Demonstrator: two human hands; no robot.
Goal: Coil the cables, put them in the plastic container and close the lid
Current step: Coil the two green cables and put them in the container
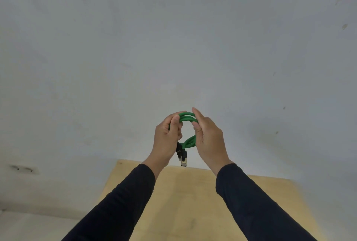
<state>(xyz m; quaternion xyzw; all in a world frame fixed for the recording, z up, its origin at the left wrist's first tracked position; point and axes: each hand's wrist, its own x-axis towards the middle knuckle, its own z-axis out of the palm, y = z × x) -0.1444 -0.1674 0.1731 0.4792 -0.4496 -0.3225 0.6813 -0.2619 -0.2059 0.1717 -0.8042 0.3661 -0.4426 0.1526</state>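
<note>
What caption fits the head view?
Both hands, left hand and right hand, hold a coiled green cable above a wooden table.

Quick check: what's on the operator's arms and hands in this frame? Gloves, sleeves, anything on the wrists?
Both arms wear long, plain black sleeves that end at the wrists. The left hand and the right hand are bare: no gloves, and no rings, watch or markings show from this view.

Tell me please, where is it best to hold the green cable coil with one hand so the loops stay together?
Grip the green cable coil at its lower left, where the strands cross above the two hanging connectors, coming from the left as the left hand does. There all loops and both ends meet, so one pinch likely holds everything. The right hand only steadies the opposite side.
</note>
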